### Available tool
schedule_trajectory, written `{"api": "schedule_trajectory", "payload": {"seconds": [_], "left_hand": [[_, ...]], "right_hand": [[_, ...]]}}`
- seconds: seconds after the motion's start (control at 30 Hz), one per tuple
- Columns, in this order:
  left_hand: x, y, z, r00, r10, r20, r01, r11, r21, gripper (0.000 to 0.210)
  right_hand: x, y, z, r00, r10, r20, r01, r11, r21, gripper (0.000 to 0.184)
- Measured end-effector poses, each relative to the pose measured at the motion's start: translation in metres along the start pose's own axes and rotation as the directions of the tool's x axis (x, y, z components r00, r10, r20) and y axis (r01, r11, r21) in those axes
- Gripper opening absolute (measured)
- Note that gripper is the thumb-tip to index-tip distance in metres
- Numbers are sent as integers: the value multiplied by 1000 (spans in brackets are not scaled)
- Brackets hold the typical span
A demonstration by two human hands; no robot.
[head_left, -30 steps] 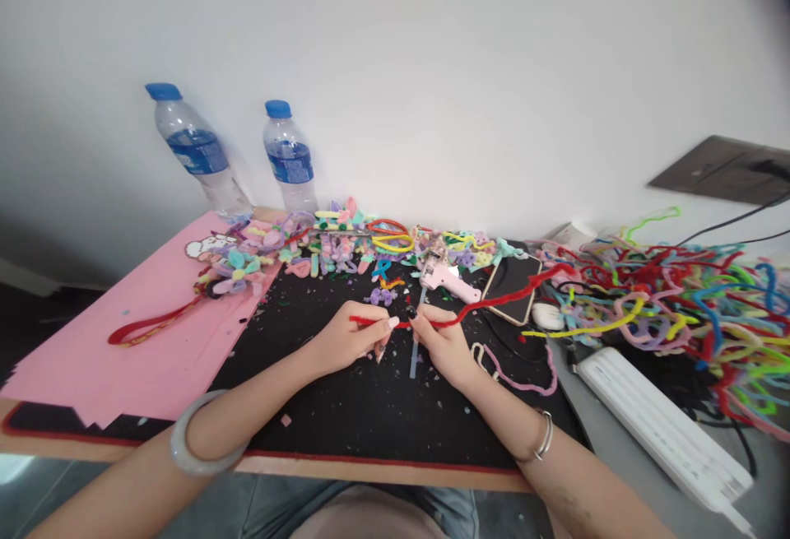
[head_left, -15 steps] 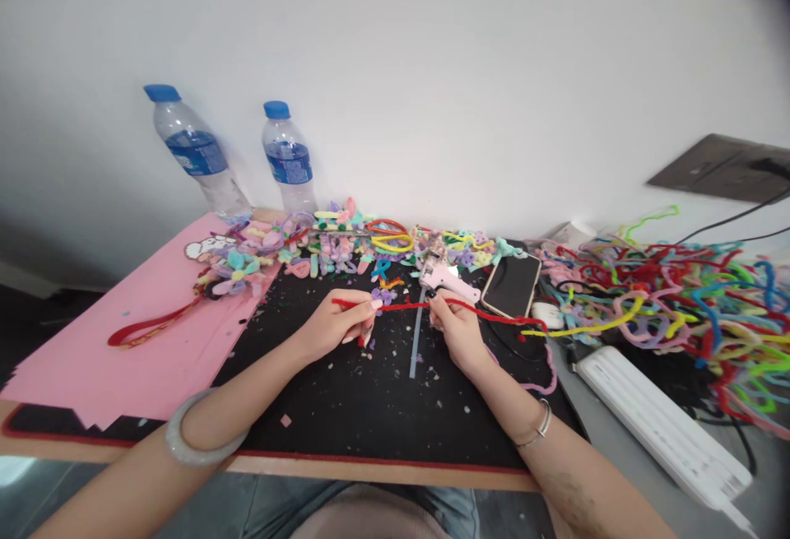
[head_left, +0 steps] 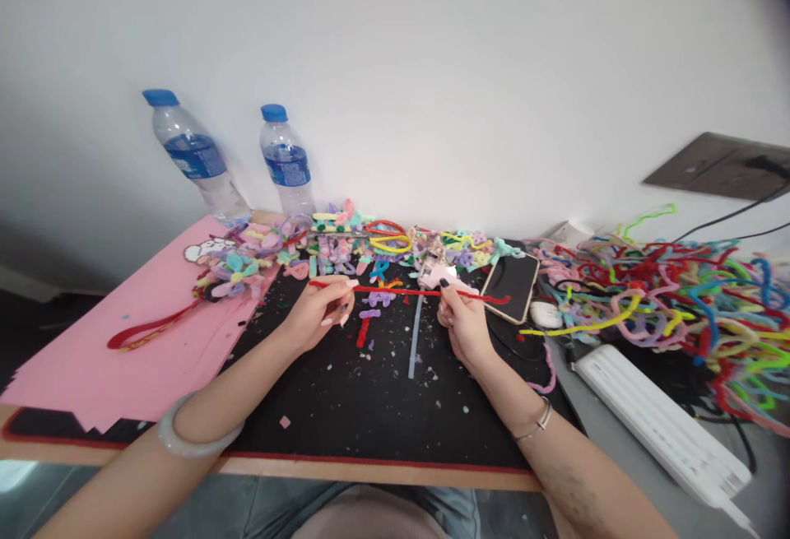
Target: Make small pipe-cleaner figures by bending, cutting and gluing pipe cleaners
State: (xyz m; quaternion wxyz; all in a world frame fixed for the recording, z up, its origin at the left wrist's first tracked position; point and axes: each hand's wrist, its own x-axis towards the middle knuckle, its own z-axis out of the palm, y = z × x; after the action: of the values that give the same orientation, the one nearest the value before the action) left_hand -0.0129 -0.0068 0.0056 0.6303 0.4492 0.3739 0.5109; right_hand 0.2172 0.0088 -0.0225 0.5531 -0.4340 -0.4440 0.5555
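Note:
A red pipe cleaner (head_left: 401,292) is stretched nearly straight between my two hands, above the black mat (head_left: 370,407). My left hand (head_left: 318,311) pinches it near its left end, and a short tip sticks out past the fingers. My right hand (head_left: 462,317) grips it farther along, with the slightly bent right end reaching toward the phone. Below the strand lie a small purple fuzzy piece (head_left: 378,299) and a short twisted red piece (head_left: 363,331). A pink glue gun (head_left: 435,271) lies just behind my right hand, a translucent glue stick (head_left: 415,341) extending from it toward me.
Pink sheets (head_left: 154,358) lie at left with a red strap (head_left: 145,332). Two water bottles (head_left: 287,164) stand by the wall. Scissors (head_left: 388,236) rest on colourful fuzzy pieces. To the right are a phone (head_left: 511,285), tangled pipe cleaners (head_left: 666,300) and a white power strip (head_left: 663,424).
My hands have moved apart, the left one leftward and slightly up, pulling the red pipe cleaner straighter. Its right end has drawn in leftward. The purple and short red pieces are now uncovered.

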Motion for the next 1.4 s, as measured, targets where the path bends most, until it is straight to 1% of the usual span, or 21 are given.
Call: {"api": "schedule_trajectory", "payload": {"seconds": [0.1,0.23,0.47,0.63,0.8,0.97,1.07,1.17,1.23,1.3,1.4], "left_hand": [[0,-1,-1,1000,17,-22,-17,1000,-8,35],[1,2,-3,999,-7,-38,6,1000,-26,34],[6,13,-12,990,1,-138,-26,984,-176,32],[8,14,-15,983,-4,-185,-43,967,-250,29],[10,13,-17,978,13,-209,-57,976,-209,27],[12,15,-18,962,23,-271,-87,970,-226,28],[14,16,-20,946,47,-321,-120,969,-214,26],[16,15,-25,932,88,-353,-169,964,-205,25],[17,15,-29,927,126,-354,-205,959,-195,26],[18,15,-31,926,151,-347,-220,960,-170,27],[17,14,-32,943,137,-305,-184,974,-131,28]], "right_hand": [[0,0,0,1000,4,-15,-4,1000,16,38],[1,-2,-1,999,-5,-37,6,1000,21,37],[3,-6,-3,997,-17,-77,20,999,36,37],[4,-5,-3,995,-24,-96,28,999,38,35],[5,-6,-5,989,-55,-137,59,998,21,33],[6,-7,-9,986,-78,-148,78,997,-5,33],[6,-7,-11,982,-106,-158,97,993,-63,34],[7,-7,-14,968,-163,-191,135,979,-151,35],[8,-7,-16,962,-182,-203,147,973,-176,34],[9,-7,-17,964,-187,-191,154,972,-177,33],[7,-8,-15,971,-184,-151,160,974,-158,31]]}}
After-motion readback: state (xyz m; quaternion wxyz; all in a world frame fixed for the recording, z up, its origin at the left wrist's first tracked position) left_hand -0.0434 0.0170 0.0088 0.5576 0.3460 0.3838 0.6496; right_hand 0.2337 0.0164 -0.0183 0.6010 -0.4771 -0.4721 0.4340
